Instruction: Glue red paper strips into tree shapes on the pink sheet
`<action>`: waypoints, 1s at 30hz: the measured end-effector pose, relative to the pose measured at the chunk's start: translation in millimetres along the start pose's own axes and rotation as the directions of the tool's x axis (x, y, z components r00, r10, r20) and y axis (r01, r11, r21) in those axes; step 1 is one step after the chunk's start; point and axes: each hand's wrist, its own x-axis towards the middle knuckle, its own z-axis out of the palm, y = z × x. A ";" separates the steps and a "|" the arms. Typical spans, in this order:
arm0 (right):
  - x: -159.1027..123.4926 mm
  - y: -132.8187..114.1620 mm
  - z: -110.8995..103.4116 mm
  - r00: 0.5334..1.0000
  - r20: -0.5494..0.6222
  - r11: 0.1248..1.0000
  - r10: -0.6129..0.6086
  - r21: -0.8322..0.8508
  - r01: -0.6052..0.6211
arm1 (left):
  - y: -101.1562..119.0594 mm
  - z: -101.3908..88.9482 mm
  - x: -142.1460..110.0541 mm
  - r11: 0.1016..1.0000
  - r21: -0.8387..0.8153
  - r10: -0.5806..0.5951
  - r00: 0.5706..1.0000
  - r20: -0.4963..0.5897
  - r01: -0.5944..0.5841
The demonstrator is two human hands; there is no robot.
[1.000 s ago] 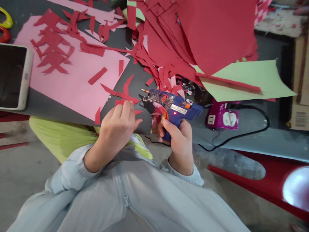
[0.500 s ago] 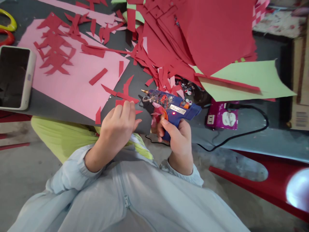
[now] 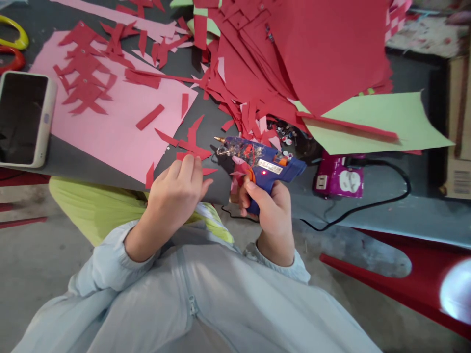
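My right hand (image 3: 270,203) is wrapped around the handle of a blue hot glue gun (image 3: 263,159), a finger at its orange trigger. Its red light is lit, and its brass nozzle points left. At the table's front edge, my left hand (image 3: 176,186) has its fingers together and bent down over a red paper cutout (image 3: 194,146), holding its near part against the table. The fingertips partly cover it, so the exact grip is hidden. The nozzle is just right of the cutout, apart from it. Loose red strips (image 3: 150,116) lie on pink paper (image 3: 95,135) to the left.
Finished-looking red cutouts (image 3: 86,73) lie on the pink paper, near a phone (image 3: 22,117) and scissors (image 3: 13,41). Red sheets (image 3: 331,49) and scraps fill the back, with green paper (image 3: 386,117) at right. A purple power socket (image 3: 338,176) has a black cable (image 3: 399,196).
My left hand has shifted slightly left and down over the red cutout. The glue gun in my right hand stays almost in place.
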 end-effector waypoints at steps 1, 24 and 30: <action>0.0 -0.4 0.1 1.000 -0.001 1.000 -0.002 -0.004 0.002 | -0.3 0.1 -0.7 1.000 0.010 0.005 1.000 -0.007 -0.005; -1.4 3.9 -3.0 0.997 -0.062 0.999 -0.036 0.034 0.038 | -0.9 2.5 5.2 1.000 -0.025 0.010 0.999 0.048 -0.008; 0.6 3.2 -2.6 0.998 -0.041 0.994 -0.045 0.101 0.048 | 0.6 2.3 3.9 0.997 -0.061 -0.028 0.993 0.119 0.036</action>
